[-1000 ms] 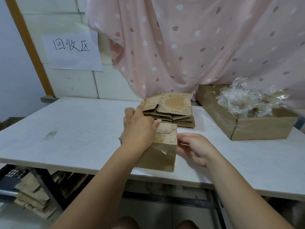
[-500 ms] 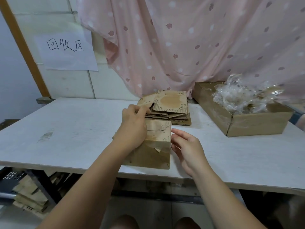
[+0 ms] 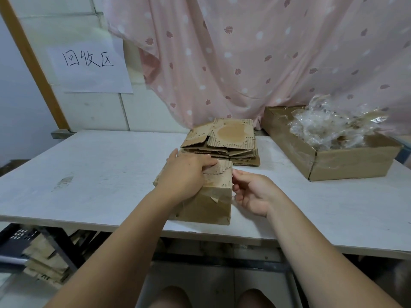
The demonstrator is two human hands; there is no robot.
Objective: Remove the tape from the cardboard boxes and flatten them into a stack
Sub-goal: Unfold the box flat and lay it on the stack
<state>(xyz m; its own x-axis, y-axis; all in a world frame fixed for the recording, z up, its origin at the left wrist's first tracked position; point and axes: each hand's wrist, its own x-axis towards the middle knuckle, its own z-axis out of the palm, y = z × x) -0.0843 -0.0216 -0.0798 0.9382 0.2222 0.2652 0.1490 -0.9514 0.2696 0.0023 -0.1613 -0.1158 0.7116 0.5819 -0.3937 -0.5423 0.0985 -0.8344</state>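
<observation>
Here, the cardboard box stands near the table's front edge, just before the stack of flattened boxes. My left hand clamps its top, fingers curled toward the far edge. My right hand meets the box's right edge, fingers curled; whether it pinches anything I cannot tell. Open tabletop spreads leftward; the tape-filled carton sits well right.
</observation>
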